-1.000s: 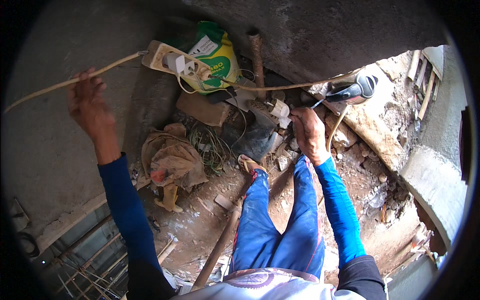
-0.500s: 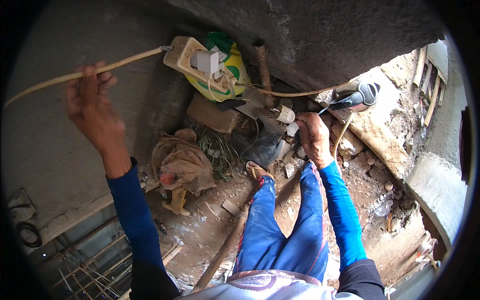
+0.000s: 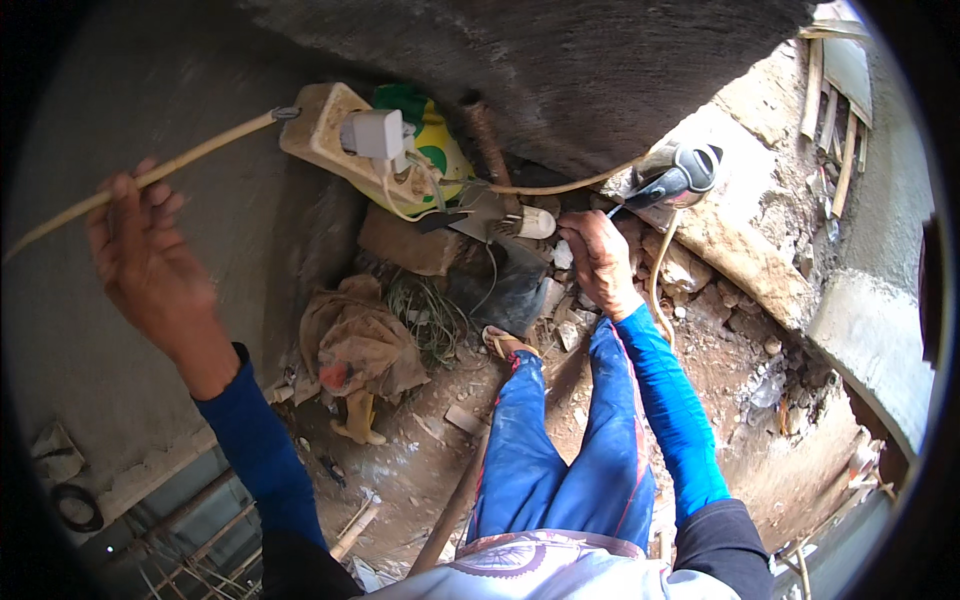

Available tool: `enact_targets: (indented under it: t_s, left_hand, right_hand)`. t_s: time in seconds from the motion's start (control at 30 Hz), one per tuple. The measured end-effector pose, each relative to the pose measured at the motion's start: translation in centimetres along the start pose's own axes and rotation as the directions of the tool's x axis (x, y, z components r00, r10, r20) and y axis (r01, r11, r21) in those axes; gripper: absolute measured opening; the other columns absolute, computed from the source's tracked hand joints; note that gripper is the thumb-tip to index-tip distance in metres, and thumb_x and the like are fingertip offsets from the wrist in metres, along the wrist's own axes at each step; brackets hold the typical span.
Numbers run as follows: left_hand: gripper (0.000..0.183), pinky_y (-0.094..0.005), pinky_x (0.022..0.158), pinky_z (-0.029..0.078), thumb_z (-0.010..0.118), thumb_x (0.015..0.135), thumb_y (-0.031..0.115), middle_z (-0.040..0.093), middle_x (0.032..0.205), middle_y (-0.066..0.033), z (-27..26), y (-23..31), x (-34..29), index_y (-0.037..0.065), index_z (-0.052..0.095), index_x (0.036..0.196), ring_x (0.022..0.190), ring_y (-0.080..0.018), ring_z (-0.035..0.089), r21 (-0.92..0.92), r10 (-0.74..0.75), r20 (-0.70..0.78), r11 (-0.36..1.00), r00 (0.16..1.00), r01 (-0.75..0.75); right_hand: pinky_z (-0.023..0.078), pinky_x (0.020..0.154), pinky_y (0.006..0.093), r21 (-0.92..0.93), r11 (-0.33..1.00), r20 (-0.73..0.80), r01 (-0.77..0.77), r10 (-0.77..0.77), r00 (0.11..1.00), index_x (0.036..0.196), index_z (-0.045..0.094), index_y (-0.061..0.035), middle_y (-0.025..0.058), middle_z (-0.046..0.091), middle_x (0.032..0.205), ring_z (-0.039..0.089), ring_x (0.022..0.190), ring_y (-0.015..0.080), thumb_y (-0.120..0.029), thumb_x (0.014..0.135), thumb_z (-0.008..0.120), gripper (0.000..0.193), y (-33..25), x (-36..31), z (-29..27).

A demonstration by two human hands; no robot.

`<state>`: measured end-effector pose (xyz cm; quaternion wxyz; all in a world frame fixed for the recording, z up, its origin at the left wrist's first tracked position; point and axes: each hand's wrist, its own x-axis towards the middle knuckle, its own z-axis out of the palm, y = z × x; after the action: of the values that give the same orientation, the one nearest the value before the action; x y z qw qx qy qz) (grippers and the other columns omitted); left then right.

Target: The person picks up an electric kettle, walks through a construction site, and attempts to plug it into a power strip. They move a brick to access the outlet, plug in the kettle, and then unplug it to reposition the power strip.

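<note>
Evidently, the person's hands are working well apart, each closing on something different. The left hand is pinching a pale cord between thumb and fingers, probably because the power strip at its far end needs bearing up; the strip is sitting tilted before a green-and-yellow bag, seemingly raised clear of the rubble. A white adapter is sticking out of its face, likely free of the ground thanks to that tilt. The right hand appears to be gripping a white plug by its back end, perhaps so that its front is pointing left, unobstructed. Beyond, a dark-handled tool is lying near a stone slab; whether the right hand is also holding its thin, pale end cannot be told.
</note>
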<state>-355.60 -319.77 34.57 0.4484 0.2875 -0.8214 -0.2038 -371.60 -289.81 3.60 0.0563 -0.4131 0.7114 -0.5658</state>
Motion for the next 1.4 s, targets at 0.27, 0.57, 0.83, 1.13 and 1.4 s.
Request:
enact_targets:
  t_s: [0.27, 0.57, 0.83, 1.13, 1.4]
  left_hand:
    - [0.029, -0.0274, 0.084, 0.053, 0.075, 0.096, 0.021, 0.07, 0.112, -0.017, 0.7, 0.6, 0.9, 0.002, 0.061, 0.114, 0.094, -0.0146, 0.066, -0.281, -0.119, -0.044, 0.954, 0.992, 0.102]
    - [0.03, -0.0275, 0.08, 0.051, 0.078, 0.093, 0.021, 0.07, 0.11, -0.0159, 0.6, 0.5, 1.3, 0.005, 0.062, 0.112, 0.088, -0.0127, 0.063, -0.279, -0.145, -0.06, 0.952, 0.988, 0.123]
    - [0.034, -0.0284, 0.086, 0.046, 0.069, 0.1, 0.03, 0.064, 0.101, -0.0075, -2.2, 0.2, -0.9, 0.001, 0.063, 0.117, 0.09, -0.0108, 0.057, -0.158, -0.218, 0.02, 0.963, 0.976, 0.219]
    - [0.039, -0.0308, 0.094, 0.053, 0.058, 0.106, 0.022, 0.062, 0.115, -0.0149, -3.7, -2.5, -3.5, -0.008, 0.058, 0.131, 0.105, -0.0179, 0.06, 0.454, 0.168, 0.211, 0.856, 0.963, -0.249]
    - [0.039, -0.0336, 0.097, 0.056, 0.05, 0.105, 0.006, 0.06, 0.135, -0.0229, -5.0, -3.9, -4.0, -0.011, 0.049, 0.14, 0.11, -0.0249, 0.066, 0.568, 0.255, 0.413, 0.678, 0.874, -0.466]
  right_hand:
    - [0.051, 0.073, 0.0411, -0.024, 1.0, -0.039, -0.018, 0.017, 0.999, 0.105, 0.066, -0.0027, 0.0139, 0.066, 0.09, 0.062, 0.083, 0.0351, 0.005, 0.088, 0.069, 0.019, 0.4, 1.0, 1.2]
    - [0.05, 0.073, 0.042, -0.058, 0.996, 0.048, -0.061, 0.064, 0.997, 0.105, 0.067, -0.0043, 0.0115, 0.065, 0.089, 0.06, 0.083, 0.0344, 0.002, 0.088, 0.069, 0.018, 0.0, 1.1, 1.9]
    - [0.048, 0.075, 0.0453, -0.199, 0.975, 0.055, -0.099, 0.112, 0.992, 0.104, 0.066, -0.0067, 0.0123, 0.061, 0.092, 0.059, 0.088, 0.036, -0.001, 0.084, 0.071, 0.021, 1.5, -0.8, 3.4]
    - [0.048, 0.072, 0.0469, -0.065, 0.981, 0.048, -0.182, 0.185, 0.982, 0.107, 0.063, -0.0054, 0.0164, 0.059, 0.091, 0.059, 0.085, 0.0392, 0.001, 0.088, 0.067, 0.021, 1.5, -4.0, 6.7]
    - [0.051, 0.073, 0.0438, 0.031, 0.988, 0.002, -0.152, 0.152, 0.988, 0.103, 0.064, -0.0034, 0.0164, 0.062, 0.091, 0.061, 0.087, 0.0399, 0.003, 0.088, 0.067, 0.017, 1.6, -1.9, 6.3]
